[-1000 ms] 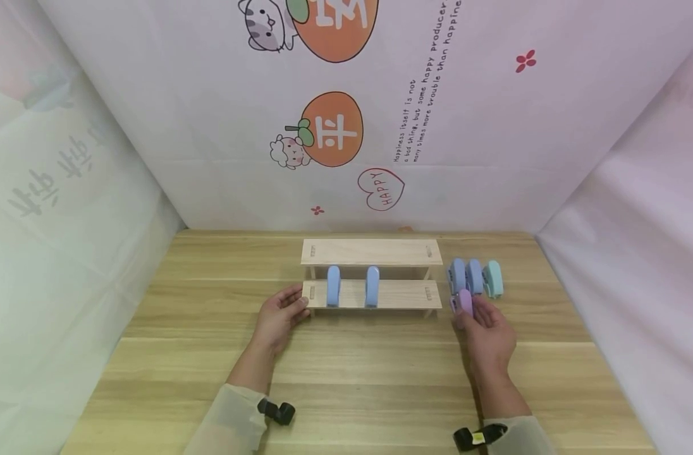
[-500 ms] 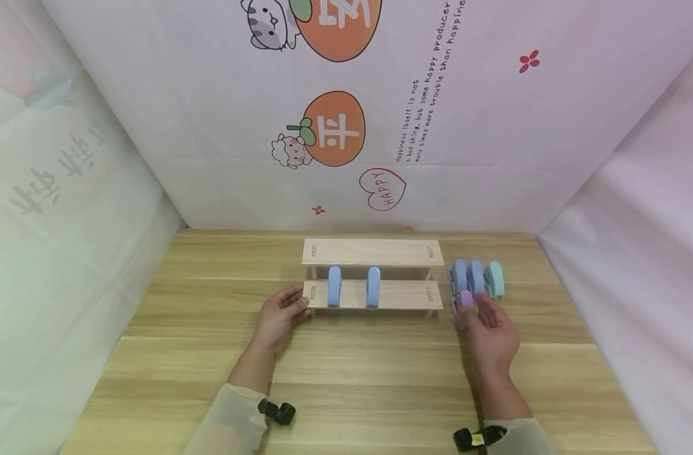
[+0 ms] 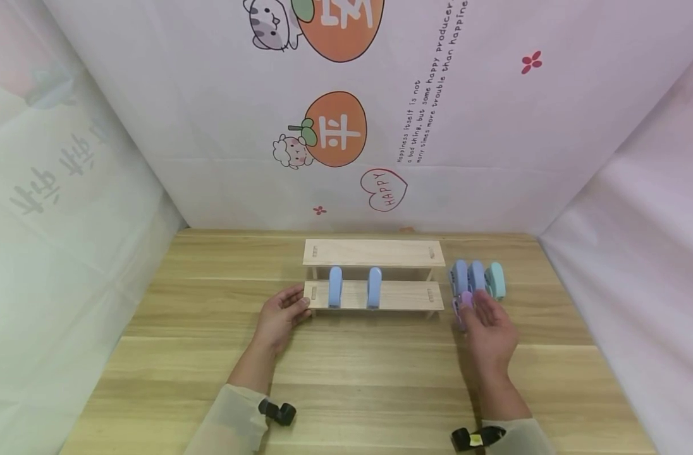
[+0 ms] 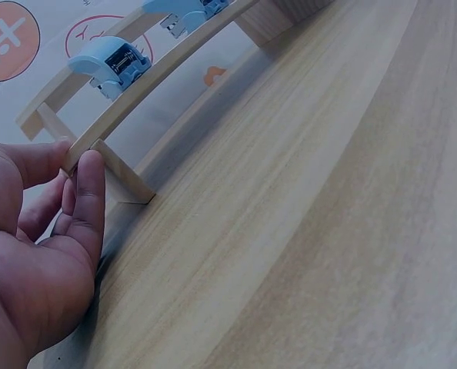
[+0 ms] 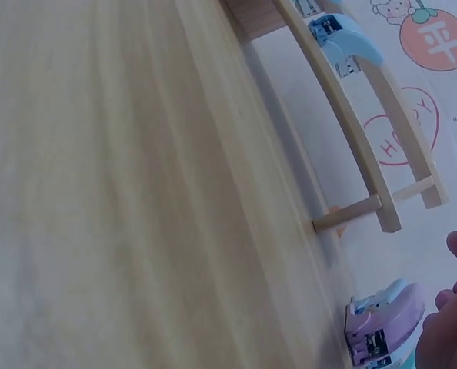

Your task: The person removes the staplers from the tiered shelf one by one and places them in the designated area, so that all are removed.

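Stapler (image 5: 398, 321), a purple one, sits on the table (image 3: 375, 373) to the right of a wooden rack (image 3: 403, 295). The right hand (image 3: 493, 332) is at it, thumb close against its near side; whether those fingers grasp it I cannot tell. Just behind are a blue stapler (image 3: 460, 278), a second blue one (image 3: 477, 276) and a green stapler (image 3: 497, 280), in a row. The left hand (image 3: 278, 319) pinches the left end of the rack's front plank, thumb above, fingertips below. Two light-blue staplers (image 3: 336, 287) stand apart on that plank, nearer its left end; the back plank is higher. White cloth (image 3: 466, 202) printed with oranges (image 3: 355, 107) hangs beyond the table.
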The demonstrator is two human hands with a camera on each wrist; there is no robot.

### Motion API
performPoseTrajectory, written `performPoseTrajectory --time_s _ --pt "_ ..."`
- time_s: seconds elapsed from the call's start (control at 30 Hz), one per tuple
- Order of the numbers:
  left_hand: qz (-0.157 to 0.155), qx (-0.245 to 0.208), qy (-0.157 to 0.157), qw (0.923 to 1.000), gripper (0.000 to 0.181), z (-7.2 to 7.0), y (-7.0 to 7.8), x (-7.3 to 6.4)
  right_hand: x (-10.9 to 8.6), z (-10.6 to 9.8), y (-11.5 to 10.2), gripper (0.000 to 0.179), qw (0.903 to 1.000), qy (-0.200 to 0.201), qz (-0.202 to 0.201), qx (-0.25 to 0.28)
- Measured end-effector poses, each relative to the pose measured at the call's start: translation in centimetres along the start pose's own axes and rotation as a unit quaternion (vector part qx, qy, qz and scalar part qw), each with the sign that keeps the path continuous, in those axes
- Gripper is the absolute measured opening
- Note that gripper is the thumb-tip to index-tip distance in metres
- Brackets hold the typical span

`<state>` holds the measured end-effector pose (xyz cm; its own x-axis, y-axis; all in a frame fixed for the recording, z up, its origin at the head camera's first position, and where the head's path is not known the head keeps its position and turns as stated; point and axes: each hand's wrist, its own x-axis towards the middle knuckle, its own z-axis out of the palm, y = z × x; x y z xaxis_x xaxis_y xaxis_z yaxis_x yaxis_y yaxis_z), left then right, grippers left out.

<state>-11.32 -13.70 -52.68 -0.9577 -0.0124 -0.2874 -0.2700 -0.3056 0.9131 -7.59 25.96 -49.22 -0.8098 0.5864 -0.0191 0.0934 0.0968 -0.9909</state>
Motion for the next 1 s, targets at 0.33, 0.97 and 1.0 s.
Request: performPoseTrajectory --time_s 0.33,0.97,1.0 --pt "-0.002 0.002 0.001 1.0 0.047 0.2 0.1 -0.1 -0.9 1.4 -0.5 0.042 0.9975 -0.017 -0.065 0.019" --pt "-0.002 0.005 0.007 1.0 0.048 0.2 0.1 -0.1 -2.2 4.2 -1.2 0.04 0.9955 -0.05 -0.077 0.022" --pt "-0.002 0.005 0.007 1.0 0.048 0.2 0.1 0.0 -2.2 4.3 -1.2 0.04 0.9954 -0.05 -0.078 0.025"
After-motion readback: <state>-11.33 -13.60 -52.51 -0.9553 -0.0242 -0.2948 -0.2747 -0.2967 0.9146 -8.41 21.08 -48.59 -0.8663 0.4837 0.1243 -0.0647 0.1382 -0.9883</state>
